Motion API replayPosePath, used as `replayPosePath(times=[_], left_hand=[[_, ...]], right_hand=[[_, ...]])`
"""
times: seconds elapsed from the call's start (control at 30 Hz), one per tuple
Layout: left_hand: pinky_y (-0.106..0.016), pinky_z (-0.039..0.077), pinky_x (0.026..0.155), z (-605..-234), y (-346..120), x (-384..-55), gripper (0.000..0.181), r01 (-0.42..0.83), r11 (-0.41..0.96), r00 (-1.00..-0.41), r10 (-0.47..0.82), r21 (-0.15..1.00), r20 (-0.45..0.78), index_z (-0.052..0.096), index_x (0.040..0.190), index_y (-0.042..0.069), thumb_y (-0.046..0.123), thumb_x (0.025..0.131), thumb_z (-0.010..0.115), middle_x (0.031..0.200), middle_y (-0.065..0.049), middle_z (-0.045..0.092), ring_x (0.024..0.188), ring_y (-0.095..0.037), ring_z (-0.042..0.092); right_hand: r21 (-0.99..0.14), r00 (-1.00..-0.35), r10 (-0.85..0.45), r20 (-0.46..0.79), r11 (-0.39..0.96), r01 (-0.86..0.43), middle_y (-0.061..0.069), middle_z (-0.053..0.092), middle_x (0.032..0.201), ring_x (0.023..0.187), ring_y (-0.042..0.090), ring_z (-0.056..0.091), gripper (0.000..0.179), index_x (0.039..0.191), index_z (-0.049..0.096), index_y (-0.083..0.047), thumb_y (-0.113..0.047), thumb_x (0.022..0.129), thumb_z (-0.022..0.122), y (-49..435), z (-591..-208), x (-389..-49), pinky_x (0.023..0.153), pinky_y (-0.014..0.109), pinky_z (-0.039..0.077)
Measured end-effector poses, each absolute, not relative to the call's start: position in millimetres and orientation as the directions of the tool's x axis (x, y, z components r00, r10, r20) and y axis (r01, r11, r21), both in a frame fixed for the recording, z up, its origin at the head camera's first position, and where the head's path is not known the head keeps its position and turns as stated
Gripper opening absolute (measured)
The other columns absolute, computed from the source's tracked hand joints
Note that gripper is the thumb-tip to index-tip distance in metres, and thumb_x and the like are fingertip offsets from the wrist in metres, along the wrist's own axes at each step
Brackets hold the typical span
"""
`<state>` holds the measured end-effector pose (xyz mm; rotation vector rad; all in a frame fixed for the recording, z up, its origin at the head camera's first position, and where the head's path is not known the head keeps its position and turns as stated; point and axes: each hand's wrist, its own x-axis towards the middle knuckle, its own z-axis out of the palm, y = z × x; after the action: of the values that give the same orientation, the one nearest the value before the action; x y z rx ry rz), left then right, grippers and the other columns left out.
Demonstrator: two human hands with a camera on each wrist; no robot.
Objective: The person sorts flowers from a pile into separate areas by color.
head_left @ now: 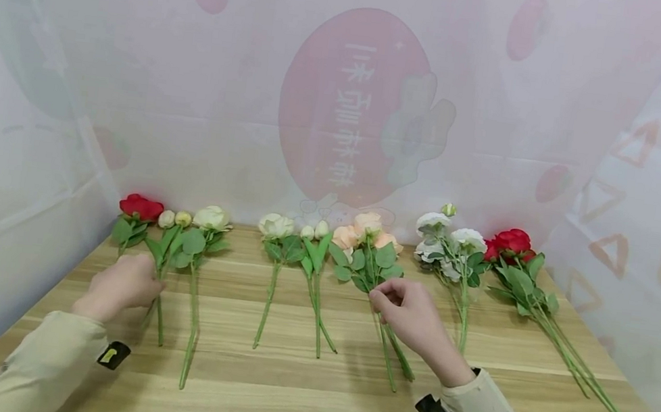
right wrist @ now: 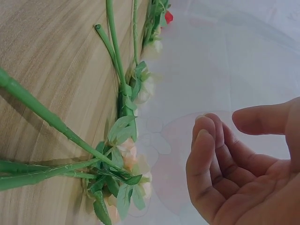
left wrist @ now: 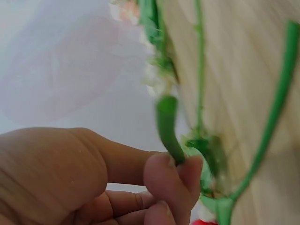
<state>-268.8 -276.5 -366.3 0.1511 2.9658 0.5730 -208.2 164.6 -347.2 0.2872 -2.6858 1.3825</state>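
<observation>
At the left of the head view, my left hand (head_left: 124,283) is over the lower leaves of the pale tulips (head_left: 174,218). In the left wrist view its thumb and index finger pinch a green flower stem (left wrist: 167,123), whose cut end sticks out past the fingertips. Which bloom this stem belongs to is hidden. A red rose (head_left: 141,207) and a cream rose (head_left: 212,218) lie on either side of the tulips. My right hand (head_left: 413,314) hovers over the stems of the peach roses (head_left: 367,227). Its fingers curl loosely, thumb apart, with nothing between them.
Along the back of the wooden table (head_left: 260,395) lie another cream rose (head_left: 276,225), white tulip buds (head_left: 321,229), white flowers (head_left: 467,240) and red roses (head_left: 513,242), stems toward me. A printed curtain (head_left: 228,85) hangs behind and at both sides.
</observation>
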Motion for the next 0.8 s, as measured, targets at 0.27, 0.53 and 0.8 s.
replayPosePath(times=[0.27,0.53,0.8], left_hand=[[-0.026,0.023,0.044,-347,-258,-256,0.045,0.189,0.873,-0.981,0.181,0.45,0.062,0.034,0.053,0.018,0.014,0.094,0.053,0.048,0.006,0.029,0.045,-0.01,0.026],[-0.026,0.026,0.04,-336,-222,-235,0.039,0.308,0.808,-0.947,0.207,0.503,0.247,0.052,0.063,0.013,0.022,0.1,0.058,0.051,0.004,0.047,0.042,-0.012,0.034],[-0.028,0.048,0.048,-348,-174,-217,0.011,0.4,0.626,-0.915,0.227,0.67,0.334,0.069,0.092,0.003,0.012,0.097,0.064,0.067,0.003,0.061,0.058,-0.015,0.06]], right_hand=[[-0.794,-0.977,-0.118,0.178,0.569,-0.213,0.002,0.064,0.075,0.064,0.021,0.06,0.01,0.095,0.071,-0.008,-0.014,0.097,0.062,164,-348,-208,0.06,0.036,0.051],[-0.869,-0.983,-0.138,0.125,0.463,-0.175,0.006,0.064,0.08,0.07,0.024,0.061,0.011,0.096,0.07,-0.005,-0.013,0.097,0.063,160,-350,-207,0.061,0.036,0.053],[-0.95,-0.983,-0.176,0.043,0.299,-0.095,0.012,0.066,0.091,0.08,0.025,0.062,0.02,0.105,0.067,0.001,-0.017,0.099,0.062,143,-353,-210,0.071,0.043,0.055]])
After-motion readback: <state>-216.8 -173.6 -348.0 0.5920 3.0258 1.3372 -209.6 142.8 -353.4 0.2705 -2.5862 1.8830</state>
